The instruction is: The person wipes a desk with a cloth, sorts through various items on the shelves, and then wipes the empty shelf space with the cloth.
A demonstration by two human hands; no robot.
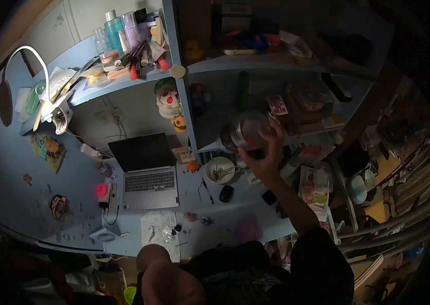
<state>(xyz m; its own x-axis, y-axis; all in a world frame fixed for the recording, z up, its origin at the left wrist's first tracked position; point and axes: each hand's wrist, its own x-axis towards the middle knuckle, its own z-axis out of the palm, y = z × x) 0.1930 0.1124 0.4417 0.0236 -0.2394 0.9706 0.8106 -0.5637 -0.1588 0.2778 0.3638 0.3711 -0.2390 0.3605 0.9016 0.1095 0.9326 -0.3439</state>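
My right hand (pixel 270 151) is raised at the lower shelf on the right, its thumb and fingers closed round a clear, round jar (pixel 251 128). The jar is blurred, with something dark on its left side. Just behind the fingers lies a small red-and-white packet (pixel 277 105) on the shelf. Below the hand, on the desk, stands a white bowl (pixel 220 170) with utensils in it. My left hand (pixel 171 284) is low and close to the camera, near the desk's front edge; its fingers are hidden.
An open laptop (pixel 149 178) sits mid-desk, with a black mouse (pixel 226 193) to its right. Papers (pixel 159 229) lie at the front edge. A lit clip lamp (pixel 47 107) and cosmetic bottles (pixel 114 30) are at upper left. Several boxes (pixel 314 190) are stacked at right.
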